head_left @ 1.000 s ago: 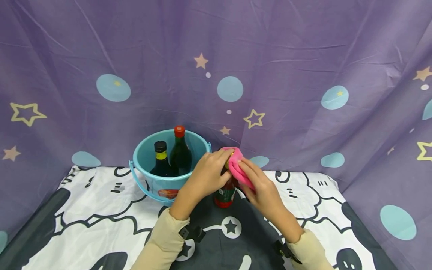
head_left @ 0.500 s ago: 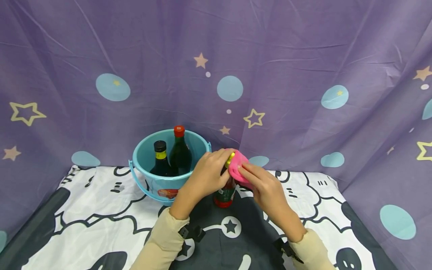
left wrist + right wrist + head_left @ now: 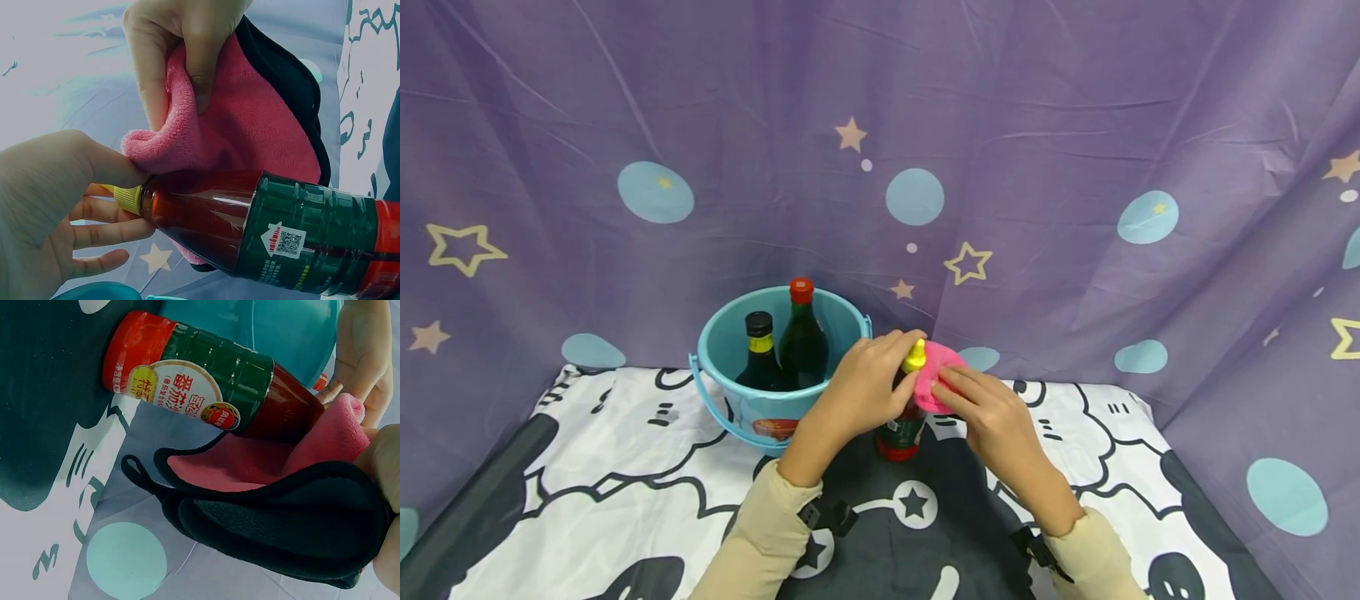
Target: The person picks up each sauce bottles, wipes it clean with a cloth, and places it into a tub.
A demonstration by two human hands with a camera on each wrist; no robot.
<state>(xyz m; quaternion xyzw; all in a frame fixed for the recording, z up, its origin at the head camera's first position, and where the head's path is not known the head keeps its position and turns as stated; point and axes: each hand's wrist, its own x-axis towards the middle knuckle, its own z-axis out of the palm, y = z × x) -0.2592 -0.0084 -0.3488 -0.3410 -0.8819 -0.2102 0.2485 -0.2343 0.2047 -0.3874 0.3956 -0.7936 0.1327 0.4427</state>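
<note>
A ketchup bottle with a yellow nozzle cap stands upright on the patterned cloth. At its neck, just under the cap, my left hand grips it between thumb and fingers. My right hand pinches a folded pink cleaning cloth beside the cap. In the left wrist view, the cloth lies against the bottle's shoulder. The right wrist view shows its black backing and a hanging loop, along with the red and green label of the bottle.
Left of the bottle stands a light blue bucket with a raised rim and a side handle. Inside it are a black-capped bottle and a red-capped green bottle. A purple curtain hangs behind the patterned table cover.
My right hand and the pink cloth have shifted slightly right and down, away from the cap, so more of the yellow nozzle shows. My left hand keeps its grip on the neck.
</note>
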